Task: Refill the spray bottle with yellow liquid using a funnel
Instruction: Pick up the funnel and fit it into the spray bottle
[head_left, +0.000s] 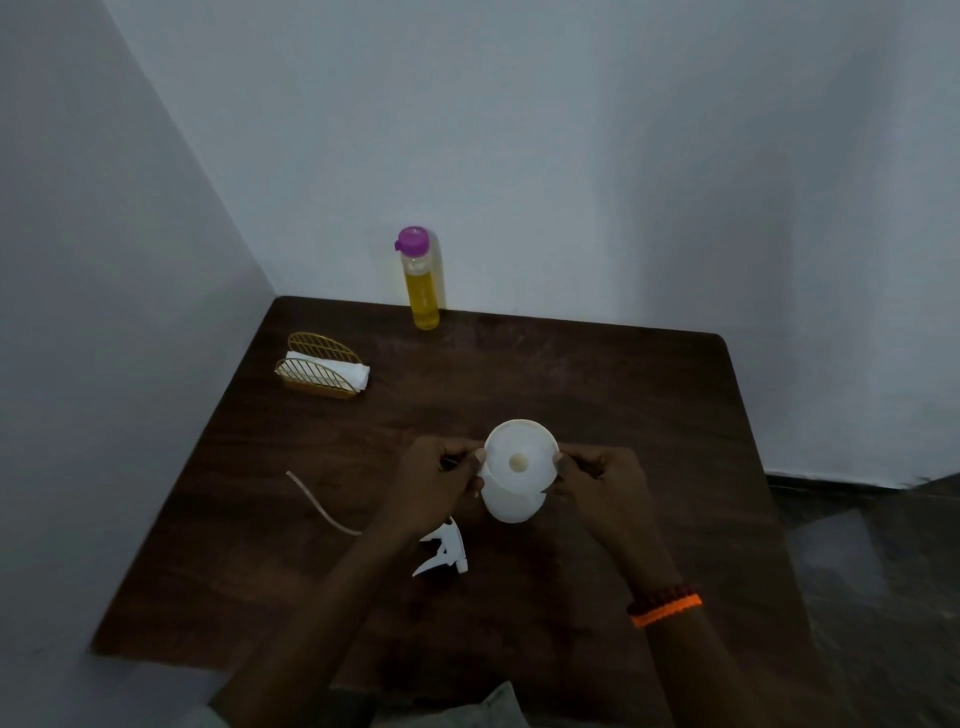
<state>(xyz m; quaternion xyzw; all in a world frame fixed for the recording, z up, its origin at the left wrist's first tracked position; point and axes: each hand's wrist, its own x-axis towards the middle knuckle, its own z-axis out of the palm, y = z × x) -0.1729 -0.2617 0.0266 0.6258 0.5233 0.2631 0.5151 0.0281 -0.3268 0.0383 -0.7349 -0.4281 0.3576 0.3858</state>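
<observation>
Looking down, I pinch the white funnel (521, 457) by its rim, my left hand (441, 480) and right hand (597, 486) on opposite sides; it sits atop the white spray bottle (511, 506) mid-table (623, 415). The trigger head (441, 553) lies nearby, the yellow liquid bottle (422, 280) by the wall

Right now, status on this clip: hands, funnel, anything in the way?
Both hands, left and right, pinching funnel rim. Funnel seated on white spray bottle. Yellow liquid bottle capped, at far edge. Spray head off, lying nearby; nothing blocking.

Dim, bluish, underexposed view; soft shadows, wide-angle bending toward edges.
</observation>
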